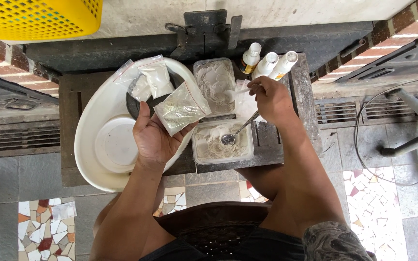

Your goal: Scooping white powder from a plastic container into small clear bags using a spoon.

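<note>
My left hand (155, 137) holds a small clear zip bag (182, 107) with pale greenish powder, raised over the rim of a white oval basin (95, 111). My right hand (271, 99) grips the handle of a metal spoon (235, 133). The spoon's bowl rests in a clear rectangular tub (222, 143) of whitish powder. A second tub (215, 86) with grey-white powder stands just behind it. Two more clear bags (147, 77) of white powder lie on the basin's far side.
Three small white-capped bottles (268, 63) stand behind my right hand on the dark low table (68, 101). A yellow perforated basket (37, 18) sits at top left. A metal frame and wire (412, 116) are at right. A small empty bag (64, 210) lies on the tiled floor.
</note>
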